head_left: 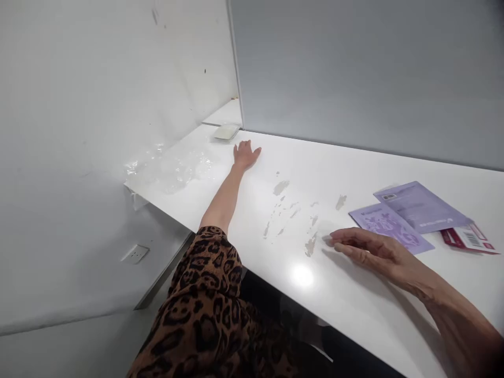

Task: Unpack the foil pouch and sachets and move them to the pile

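My left hand (244, 154) is stretched far out over the white desk (354, 173), fingers spread flat, palm down, just short of a small pale tray (227, 132) at the back corner. It holds nothing. My right hand (368, 251) rests near the front of the desk with fingers extended and slightly curled, empty, right beside two purple packets (397, 223). A leopard-print sleeve (205, 294) covers my left upper arm.
A crumpled clear plastic sheet (169, 165) lies at the desk's left end. A red and white packet (468, 239) lies at the far right. The desk surface has worn patches (291, 210). A grey partition (366, 68) and white wall enclose the desk; a wall socket (135, 253) sits below.
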Motion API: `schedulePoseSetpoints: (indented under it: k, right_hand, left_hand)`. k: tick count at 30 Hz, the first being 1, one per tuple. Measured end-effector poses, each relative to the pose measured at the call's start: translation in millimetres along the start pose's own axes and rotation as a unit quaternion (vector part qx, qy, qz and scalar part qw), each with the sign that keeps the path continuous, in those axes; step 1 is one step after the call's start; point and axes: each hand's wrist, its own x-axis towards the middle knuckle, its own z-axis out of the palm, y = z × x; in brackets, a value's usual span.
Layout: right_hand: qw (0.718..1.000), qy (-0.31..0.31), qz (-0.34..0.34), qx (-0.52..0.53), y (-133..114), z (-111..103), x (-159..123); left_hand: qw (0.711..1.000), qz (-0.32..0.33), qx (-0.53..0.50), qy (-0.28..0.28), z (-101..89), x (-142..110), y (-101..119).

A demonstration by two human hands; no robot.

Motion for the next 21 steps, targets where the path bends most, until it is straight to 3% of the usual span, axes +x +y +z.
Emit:
schedulePoseSetpoints:
  k: [3, 7, 12, 17, 21]
  right_hand:
    - [1.000, -0.006, -0.007, -0.007, 4, 0, 2]
    - [1.000, -0.002, -0.019, -0.013, 2, 1, 1]
    - [1.000, -0.002, -0.010, -0.025, -3, 2, -2]
    - [1.000, 0.004, 0.011, -0.002, -2, 6, -2]
    - [1.000, 0.018, 0.017, 0.007, -2, 8, -1]
  left_hand:
    - [1.000, 0.026, -0.011, 0.002, -1.1, -24, 5]
    - [0.997, -0.033, -0.040, 0.049, -5.6, -37, 6]
    - [0.993, -0.078, -0.044, 0.079, -3.8, -15, 1]
    - [0.993, -0.055, -0.030, 0.096, 2.7, 15, -4]
    - [0.996, -0.045, -0.015, 0.071, 4.2, 34, -9]
